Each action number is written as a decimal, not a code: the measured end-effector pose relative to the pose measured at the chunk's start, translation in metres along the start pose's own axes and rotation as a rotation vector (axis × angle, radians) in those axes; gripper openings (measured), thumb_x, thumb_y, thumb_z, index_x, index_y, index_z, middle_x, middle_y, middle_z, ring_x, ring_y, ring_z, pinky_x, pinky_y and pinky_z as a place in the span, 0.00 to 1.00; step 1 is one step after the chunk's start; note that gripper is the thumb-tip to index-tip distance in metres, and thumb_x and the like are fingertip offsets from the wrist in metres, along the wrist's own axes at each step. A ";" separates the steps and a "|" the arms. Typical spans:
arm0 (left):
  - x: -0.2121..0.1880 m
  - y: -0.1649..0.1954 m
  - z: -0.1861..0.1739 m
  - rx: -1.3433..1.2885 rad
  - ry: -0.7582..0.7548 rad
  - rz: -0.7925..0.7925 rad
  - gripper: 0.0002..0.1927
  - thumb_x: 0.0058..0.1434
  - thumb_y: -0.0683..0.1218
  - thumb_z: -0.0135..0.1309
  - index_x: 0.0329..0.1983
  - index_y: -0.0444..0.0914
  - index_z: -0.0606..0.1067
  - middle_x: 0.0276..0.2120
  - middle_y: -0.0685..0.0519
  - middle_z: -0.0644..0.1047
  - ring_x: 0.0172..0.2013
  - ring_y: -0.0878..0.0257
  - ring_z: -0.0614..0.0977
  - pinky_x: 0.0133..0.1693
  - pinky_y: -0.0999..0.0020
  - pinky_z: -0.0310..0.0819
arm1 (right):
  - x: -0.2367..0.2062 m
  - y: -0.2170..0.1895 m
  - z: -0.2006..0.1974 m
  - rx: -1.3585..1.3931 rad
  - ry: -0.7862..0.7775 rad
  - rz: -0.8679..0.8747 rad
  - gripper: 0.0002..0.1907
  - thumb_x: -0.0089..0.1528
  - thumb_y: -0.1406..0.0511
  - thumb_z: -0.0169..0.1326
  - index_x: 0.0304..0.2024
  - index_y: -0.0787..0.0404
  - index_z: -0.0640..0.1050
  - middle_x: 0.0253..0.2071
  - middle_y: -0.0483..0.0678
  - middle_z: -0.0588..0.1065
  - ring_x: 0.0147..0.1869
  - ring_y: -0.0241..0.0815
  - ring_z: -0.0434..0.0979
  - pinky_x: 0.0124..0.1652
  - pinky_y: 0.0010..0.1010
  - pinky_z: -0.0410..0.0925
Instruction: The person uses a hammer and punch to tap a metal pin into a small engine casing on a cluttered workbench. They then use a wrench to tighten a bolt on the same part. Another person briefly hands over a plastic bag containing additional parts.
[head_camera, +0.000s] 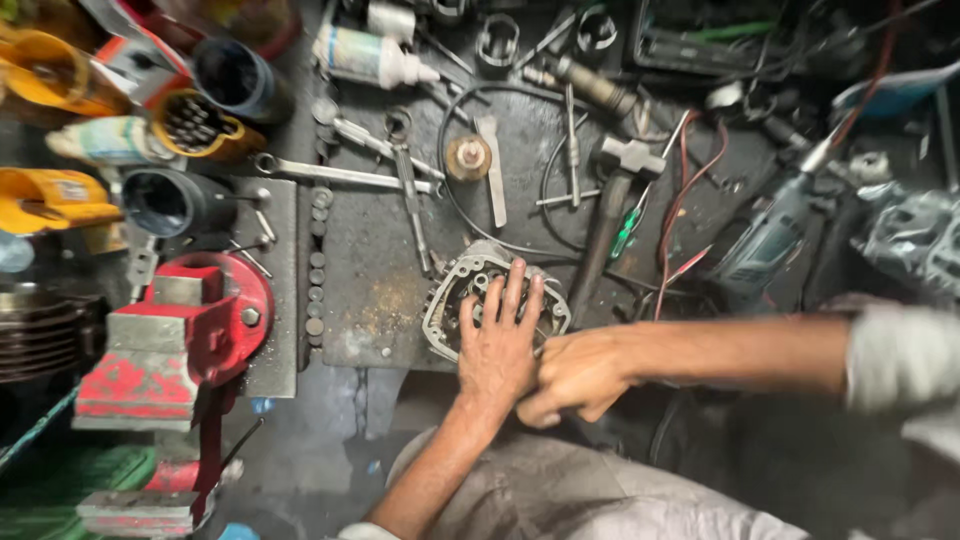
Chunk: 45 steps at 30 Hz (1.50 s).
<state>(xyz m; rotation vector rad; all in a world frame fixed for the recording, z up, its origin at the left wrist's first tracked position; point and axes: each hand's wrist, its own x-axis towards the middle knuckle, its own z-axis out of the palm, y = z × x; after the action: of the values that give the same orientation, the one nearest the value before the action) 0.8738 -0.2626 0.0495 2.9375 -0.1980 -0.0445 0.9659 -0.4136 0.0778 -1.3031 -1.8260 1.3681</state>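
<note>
The work surface is a dark, oil-stained metal workbench (380, 290), crowded with hand tools and parts. A red bench vise (175, 335) is mounted at the left edge. Behind it stand two dark cylindrical sleeves (170, 200) and yellow containers (40, 200). Open-ended and ring spanners (345, 175) lie across the middle of the bench. A hammer (612, 205) rests right of centre, head away from the person, handle running toward the near edge. A white squeeze bottle (370, 58) lies at the far side, nozzle pointing right. A grey power drill (765, 240) and red wires (685, 200) occupy the right area.

The metal housing (470, 285), a grey ring-shaped casting with lugs around its rim, sits at the near edge of the bench, centre of view. Its open face points upward, so its axis is roughly vertical; no long axis in plan can be made out.

The left hand (497, 345) lies palm down on the housing, fingers spread and extended away from the person, pressing on it rather than gripping it. The right hand (575, 375) is clenched into a fist just beside the left hand, touching it at the near rim of the housing. Whether the fist encloses a tool cannot be determined; motion blur obscures it.
</note>
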 end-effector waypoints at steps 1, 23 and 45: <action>-0.001 0.000 0.005 -0.057 0.012 0.000 0.43 0.57 0.59 0.58 0.75 0.45 0.62 0.77 0.49 0.55 0.69 0.55 0.62 0.66 0.47 0.53 | -0.002 -0.004 0.007 0.084 0.170 0.062 0.13 0.52 0.66 0.59 0.38 0.53 0.71 0.23 0.51 0.75 0.30 0.58 0.77 0.30 0.49 0.63; -0.018 0.010 -0.010 -0.031 0.022 0.010 0.45 0.53 0.53 0.59 0.75 0.42 0.60 0.76 0.47 0.53 0.68 0.53 0.62 0.63 0.47 0.55 | 0.024 -0.049 0.001 -0.558 -0.217 -0.091 0.25 0.38 0.58 0.61 0.39 0.57 0.76 0.31 0.52 0.77 0.42 0.58 0.79 0.37 0.49 0.71; -0.019 0.016 -0.022 -0.138 -0.073 -0.004 0.56 0.39 0.66 0.62 0.71 0.39 0.65 0.74 0.46 0.55 0.68 0.51 0.61 0.63 0.46 0.52 | 0.073 -0.042 0.081 0.726 2.459 -0.154 0.18 0.57 0.83 0.46 0.40 0.58 0.60 0.30 0.49 0.64 0.34 0.43 0.67 0.40 0.38 0.67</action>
<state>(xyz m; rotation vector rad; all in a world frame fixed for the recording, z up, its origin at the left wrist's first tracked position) 0.8540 -0.2710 0.0744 2.8005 -0.1916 -0.1593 0.8528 -0.3848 0.0765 -1.0340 0.3213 -0.2747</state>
